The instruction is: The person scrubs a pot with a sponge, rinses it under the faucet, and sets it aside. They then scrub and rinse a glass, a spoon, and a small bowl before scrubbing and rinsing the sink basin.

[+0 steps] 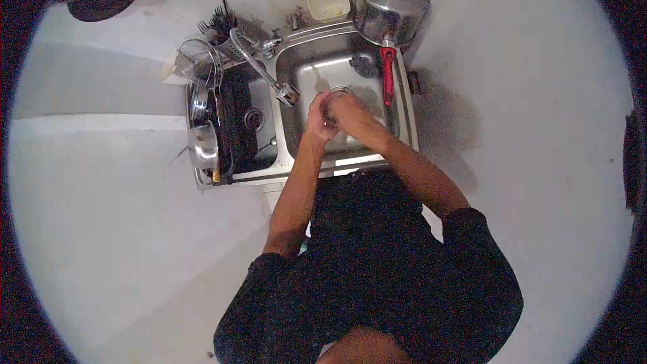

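Over the right-hand basin of the steel sink (291, 136), my two hands are close together at a round, shiny vessel that looks like a drinking glass (340, 89); only part of its rim and side shows. My left hand (319, 118) is curled round its left side and holds it. Across its top and near side lies my right hand (350, 114), with its fingers hidden in or behind the vessel. Just left of my hands hangs the head of a flexible metal faucet (286, 94). A dark scrubber or cloth (364, 65) lies toward the back of the basin.
A large metal pot (391, 7) stands at the back right, and a red handle (387, 75) juts over the basin edge. Behind the sink is a cream container (329, 3). Utensils (219, 23), a strainer (200, 61) and a metal bowl (203, 145) crowd the left side.
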A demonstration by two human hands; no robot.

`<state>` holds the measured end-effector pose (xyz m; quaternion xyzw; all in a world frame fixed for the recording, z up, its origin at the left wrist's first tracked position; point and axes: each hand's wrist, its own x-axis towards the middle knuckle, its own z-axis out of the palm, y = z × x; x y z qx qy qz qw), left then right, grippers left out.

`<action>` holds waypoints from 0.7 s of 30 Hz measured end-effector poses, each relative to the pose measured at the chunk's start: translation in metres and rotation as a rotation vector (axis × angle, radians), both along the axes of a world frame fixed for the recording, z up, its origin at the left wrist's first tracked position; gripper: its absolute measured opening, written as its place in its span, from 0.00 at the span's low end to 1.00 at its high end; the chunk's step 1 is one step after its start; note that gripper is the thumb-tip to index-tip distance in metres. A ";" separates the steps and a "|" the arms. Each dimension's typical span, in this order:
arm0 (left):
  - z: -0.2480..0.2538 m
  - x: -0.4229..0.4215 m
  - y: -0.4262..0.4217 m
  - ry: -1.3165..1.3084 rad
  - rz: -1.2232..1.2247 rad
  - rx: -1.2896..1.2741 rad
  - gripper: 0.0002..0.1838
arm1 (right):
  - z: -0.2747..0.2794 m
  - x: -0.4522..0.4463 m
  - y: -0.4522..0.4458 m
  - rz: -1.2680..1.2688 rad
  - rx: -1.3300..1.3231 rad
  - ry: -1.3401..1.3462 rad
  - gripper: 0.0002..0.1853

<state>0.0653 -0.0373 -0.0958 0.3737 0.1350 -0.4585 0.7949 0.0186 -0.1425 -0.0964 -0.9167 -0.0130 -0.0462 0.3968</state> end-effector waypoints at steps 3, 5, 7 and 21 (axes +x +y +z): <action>-0.019 0.013 0.000 0.054 0.032 -0.151 0.19 | 0.005 0.000 0.006 -0.223 0.207 -0.163 0.11; -0.048 0.028 0.010 0.006 0.049 -0.079 0.18 | 0.003 0.002 0.007 -0.131 0.203 -0.272 0.11; -0.056 0.029 0.018 -0.033 0.001 -0.032 0.19 | -0.009 0.001 -0.002 0.133 -0.041 -0.220 0.12; -0.026 -0.002 0.024 -0.215 0.050 0.096 0.18 | 0.000 0.003 -0.026 -0.307 0.303 -0.041 0.14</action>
